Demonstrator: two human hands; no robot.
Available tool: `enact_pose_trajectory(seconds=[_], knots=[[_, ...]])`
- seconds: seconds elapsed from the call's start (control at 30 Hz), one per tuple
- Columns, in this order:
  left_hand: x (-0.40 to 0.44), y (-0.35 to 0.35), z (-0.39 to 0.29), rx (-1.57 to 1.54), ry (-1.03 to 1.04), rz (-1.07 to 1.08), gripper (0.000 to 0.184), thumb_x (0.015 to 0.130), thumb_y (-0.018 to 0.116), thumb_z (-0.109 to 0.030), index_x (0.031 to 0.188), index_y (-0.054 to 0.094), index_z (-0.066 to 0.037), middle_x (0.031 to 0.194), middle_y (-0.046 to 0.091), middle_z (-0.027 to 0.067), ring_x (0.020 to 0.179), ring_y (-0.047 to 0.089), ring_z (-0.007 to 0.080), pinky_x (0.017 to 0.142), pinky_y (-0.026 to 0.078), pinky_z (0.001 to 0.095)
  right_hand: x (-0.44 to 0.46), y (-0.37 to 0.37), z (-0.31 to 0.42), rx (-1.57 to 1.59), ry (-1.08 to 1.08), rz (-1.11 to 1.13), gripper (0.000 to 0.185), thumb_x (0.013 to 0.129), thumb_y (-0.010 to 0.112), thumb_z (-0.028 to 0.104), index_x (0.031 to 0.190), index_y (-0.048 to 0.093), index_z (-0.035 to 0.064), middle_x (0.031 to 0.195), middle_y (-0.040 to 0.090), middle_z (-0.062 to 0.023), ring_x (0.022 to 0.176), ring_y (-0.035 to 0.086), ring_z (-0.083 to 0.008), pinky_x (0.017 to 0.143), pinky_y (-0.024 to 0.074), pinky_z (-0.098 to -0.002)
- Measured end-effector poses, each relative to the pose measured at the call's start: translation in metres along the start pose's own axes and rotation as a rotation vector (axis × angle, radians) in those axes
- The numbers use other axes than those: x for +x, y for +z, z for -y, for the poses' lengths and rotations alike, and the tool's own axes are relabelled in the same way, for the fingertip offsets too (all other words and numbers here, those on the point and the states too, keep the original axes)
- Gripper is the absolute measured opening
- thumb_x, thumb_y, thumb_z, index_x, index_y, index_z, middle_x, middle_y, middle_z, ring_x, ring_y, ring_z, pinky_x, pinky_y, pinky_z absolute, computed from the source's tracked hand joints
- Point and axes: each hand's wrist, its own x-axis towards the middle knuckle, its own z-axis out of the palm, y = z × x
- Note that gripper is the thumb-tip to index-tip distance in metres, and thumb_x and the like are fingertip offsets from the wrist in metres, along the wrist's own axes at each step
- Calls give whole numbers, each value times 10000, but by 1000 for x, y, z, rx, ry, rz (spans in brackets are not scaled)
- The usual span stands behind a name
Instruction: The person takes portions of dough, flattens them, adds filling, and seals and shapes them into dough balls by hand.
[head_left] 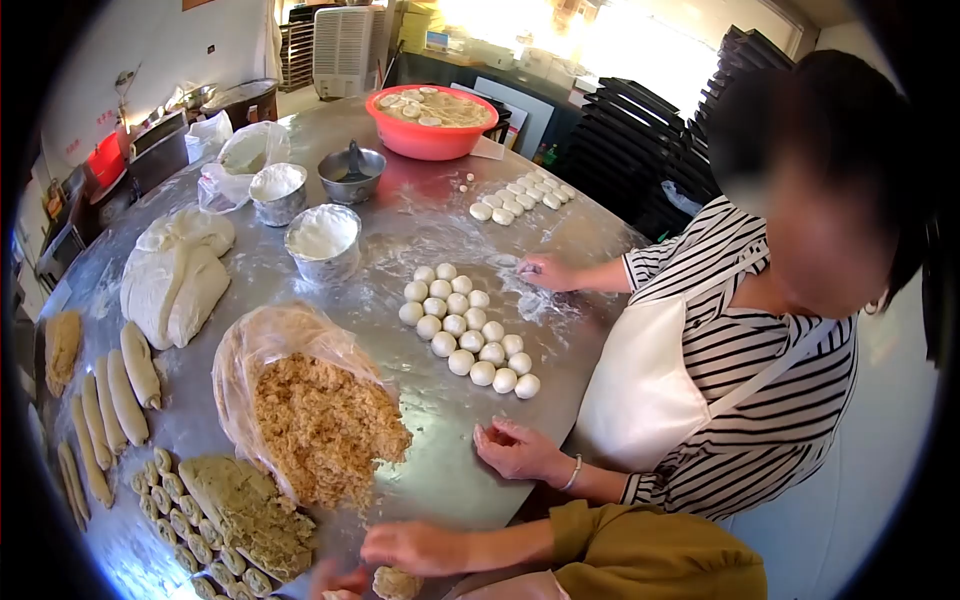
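At the bottom edge, my right hand (pixel 415 548) extends from an olive sleeve, its fingers curled downward; what they hold, if anything, is hidden. My left hand (pixel 338 578) is smeared by motion and partly cut off by the frame. Close below my right hand is a round lump of crumbly filling (pixel 397 584); I cannot tell whether it is held. Just beyond my hands, a heap of orange-brown crumbly filling (pixel 325 425) spills from a clear plastic bag (pixel 245 355). A greenish dough mass (pixel 245 510) lies to the left, beside several small coiled dough pieces (pixel 200 548).
A co-worker in a striped top rests one hand (pixel 520 450) at the table edge and another (pixel 548 272) on floured metal. Between them sit several white dough balls (pixel 455 325). Dough rolls (pixel 125 397), a large dough slab (pixel 178 280), flour tubs (pixel 323 240) and a red basin (pixel 430 140) stand around.
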Motion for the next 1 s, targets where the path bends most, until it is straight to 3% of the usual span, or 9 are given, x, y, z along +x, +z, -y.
enact_pose_trajectory(seconds=[0.13, 0.27, 0.37, 0.47, 0.57, 0.77, 0.9, 0.93, 1.0], knots=[[20, -5, -1, -101, 183, -217, 331, 938, 584, -310, 701, 547, -83, 808, 604, 80, 650, 520, 131, 581, 412, 255, -10, 14, 21, 189, 44, 220, 95, 877, 560, 88, 953, 542, 34, 936, 556, -126, 829, 577, -310, 692, 478, -383], [24, -38, 16, -372, 132, 173, 486, 912, 527, -523, 676, 435, -108, 668, 439, 41, 591, 416, 164, 540, 369, 298, -1, 12, 24, 253, 102, 265, 120, 889, 552, 113, 979, 533, 36, 945, 558, -120, 838, 576, -296, 699, 476, -376], [26, -39, 37, -535, 140, -70, 478, 923, 524, -500, 662, 414, -114, 663, 424, 41, 544, 367, 167, 528, 344, 303, 6, 10, 22, 271, 91, 217, 140, 897, 545, 132, 999, 526, 38, 952, 561, -116, 845, 576, -285, 705, 475, -371], [33, -63, 63, -159, 264, -75, 506, 942, 494, -488, 616, 370, -121, 640, 397, 37, 550, 343, 167, 553, 350, 305, 15, 7, 23, 274, 65, 129, 160, 905, 539, 151, 1019, 520, 40, 958, 563, -111, 852, 575, -275, 710, 474, -366], [32, -46, 34, -590, 53, -279, 487, 975, 455, -442, 615, 355, -129, 619, 377, 33, 606, 387, 177, 574, 357, 320, 25, 5, 23, 282, 60, 59, 180, 914, 533, 170, 1038, 513, 42, 965, 565, -107, 859, 575, -264, 715, 473, -362], [48, 4, -2, -161, 309, -303, 503, 1013, 317, -465, 639, 340, -130, 616, 364, 32, 666, 448, 198, 734, 472, 393, 38, 10, 25, 386, 77, 22, 220, 930, 521, 208, 1078, 500, 46, 979, 569, -98, 873, 574, -242, 726, 471, -352], [56, 12, 24, -328, 79, -234, 588, 948, 325, -613, 908, 523, -61, 845, 583, 94, 939, 557, 255, 856, 490, 427, 43, 12, 24, 485, 115, 9, 247, 941, 513, 233, 1104, 491, 49, 988, 572, -92, 882, 574, -228, 733, 469, -345], [59, 24, 21, -322, 333, -80, 699, 892, 396, -673, 1182, 515, -48, 1187, 566, 178, 1083, 543, 299, 914, 476, 445, 44, 12, 24, 506, 129, 11, 253, 944, 511, 240, 1110, 489, 50, 990, 573, -91, 885, 574, -224, 735, 469, -344], [57, 41, 4, -178, 348, -98, 755, 879, 420, -679, 1300, 431, -53, 1316, 473, 197, 1140, 523, 323, 954, 454, 455, 44, 10, 22, 549, 159, 20, 267, 950, 507, 252, 1124, 484, 51, 994, 574, -88, 889, 573, -217, 739, 468, -340]])
